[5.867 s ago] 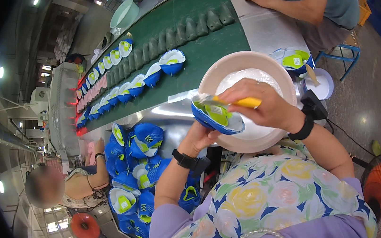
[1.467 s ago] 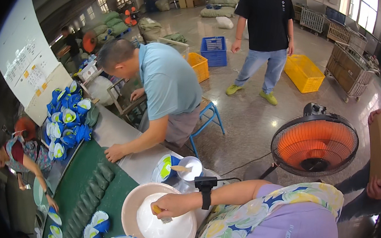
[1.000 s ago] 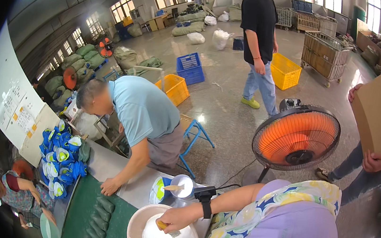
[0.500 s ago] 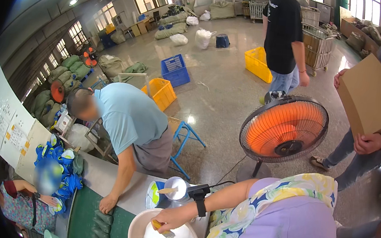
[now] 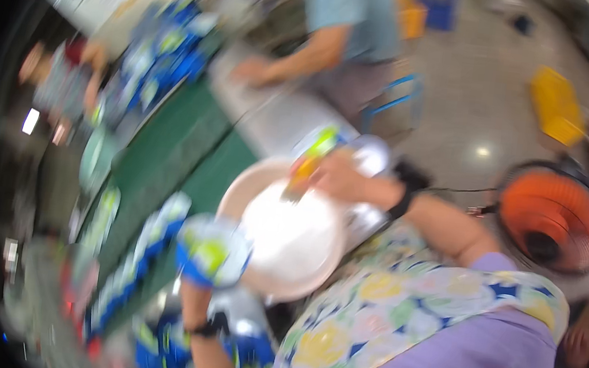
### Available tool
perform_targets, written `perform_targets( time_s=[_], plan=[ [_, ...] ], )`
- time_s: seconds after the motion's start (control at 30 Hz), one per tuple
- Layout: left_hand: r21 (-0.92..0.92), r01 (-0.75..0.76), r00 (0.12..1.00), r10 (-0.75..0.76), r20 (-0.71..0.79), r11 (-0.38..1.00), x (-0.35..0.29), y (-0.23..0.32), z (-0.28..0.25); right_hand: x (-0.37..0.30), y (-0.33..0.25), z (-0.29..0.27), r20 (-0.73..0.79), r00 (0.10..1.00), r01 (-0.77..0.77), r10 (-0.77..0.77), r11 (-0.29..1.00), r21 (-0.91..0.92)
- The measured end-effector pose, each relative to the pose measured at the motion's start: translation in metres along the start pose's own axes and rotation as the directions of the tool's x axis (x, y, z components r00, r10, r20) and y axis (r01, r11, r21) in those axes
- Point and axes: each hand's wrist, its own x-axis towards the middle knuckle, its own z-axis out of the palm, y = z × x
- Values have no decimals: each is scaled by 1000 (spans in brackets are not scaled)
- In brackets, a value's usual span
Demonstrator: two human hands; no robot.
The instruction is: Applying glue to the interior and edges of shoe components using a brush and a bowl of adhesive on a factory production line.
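While your left hand [image 5: 194,294] gripped an upper [image 5: 212,253], right hand [image 5: 343,178] a brush [image 5: 300,180], the row [image 5: 139,262] looked done, the pile [image 5: 167,349] waiting.

You are holding one brush [image 5: 301,177] and one shoe upper [image 5: 215,251]. You are facing one beige basin [image 5: 244,185], one orange fan [image 5: 550,214], one blue crate [image 5: 436,5] and two yellow crates [image 5: 558,106]. Other shoe uppers [image 5: 149,245] are appearing too blurred to count.
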Motion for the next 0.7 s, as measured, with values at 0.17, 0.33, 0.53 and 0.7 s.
perform_targets(
  time_s=[0.17, 0.33, 0.53, 0.7],
  plan=[
    [-774, 172, 961, -278, -6, 609, -16, 31, -3, 32, -38, 6, -33, 990, 135, -135, 991, 5],
    [-857, 281, 939, -307, 153, 432, -12, 61, 1, 46, -63, 33, 28, 957, 286, -287, 957, 46],
    [-928, 114, 963, -270, 15, 356, -14, 61, 15, 51, -54, 44, 54, 939, 345, -341, 918, -195],
    [-240, -260, 882, 129, -453, 935, -14, 62, 32, 36, -45, 55, -69, 995, 70, -73, 996, -53]
  ],
)
